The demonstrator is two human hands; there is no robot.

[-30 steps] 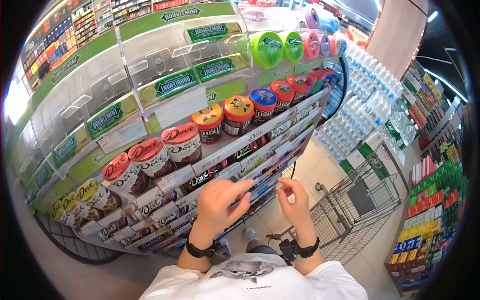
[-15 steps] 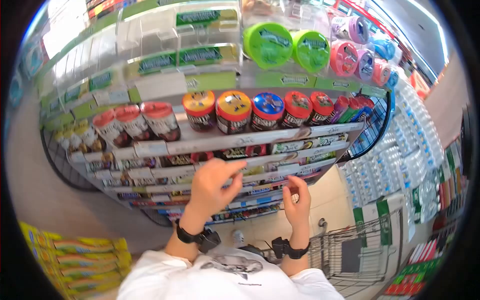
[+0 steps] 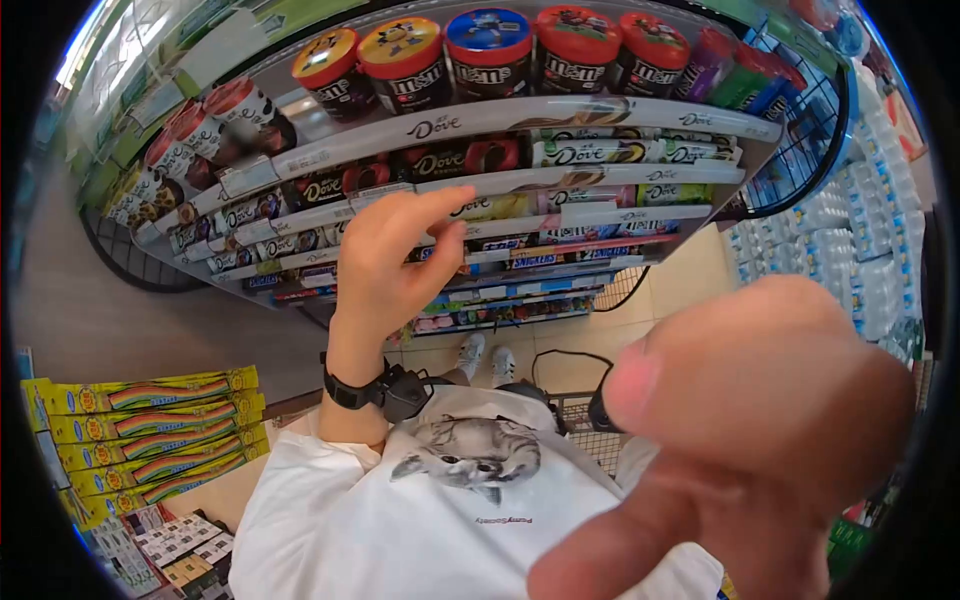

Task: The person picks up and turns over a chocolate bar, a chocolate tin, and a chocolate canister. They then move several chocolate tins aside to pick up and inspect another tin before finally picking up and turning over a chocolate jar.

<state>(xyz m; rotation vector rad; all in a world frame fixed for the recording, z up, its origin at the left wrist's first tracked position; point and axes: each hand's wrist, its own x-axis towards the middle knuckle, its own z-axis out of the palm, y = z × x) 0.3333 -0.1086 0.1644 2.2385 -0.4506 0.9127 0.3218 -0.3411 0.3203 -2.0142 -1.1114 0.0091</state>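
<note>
In front of the sweets shelves, my left hand point(image 3: 395, 250) hovers with index finger stretched out and thumb apart from it. It holds nothing, and a black strap device point(image 3: 375, 390) is around its wrist. Behind its fingers are rows of Dove chocolate bars point(image 3: 450, 160) and Snickers bars point(image 3: 535, 260). Very close to the camera, my right hand point(image 3: 770, 390) looms large and slightly blurred. Its bent fingers and thumb are spread apart, with nothing visible between them. It hides much of the lower right.
M&M's tubs point(image 3: 490, 55) line the upper shelf, with white-and-red tubs point(image 3: 250, 115) at left. A black wire basket point(image 3: 800, 150) juts from the shelf's right end, near packed water bottles point(image 3: 810, 240). Yellow candy packs point(image 3: 150, 435) lie lower left. A cart point(image 3: 590, 430) is partly hidden.
The view has tilted down and come closer to the shelves. My right hand has risen from beside the shelf towards the camera. My left hand keeps much the same pose.
</note>
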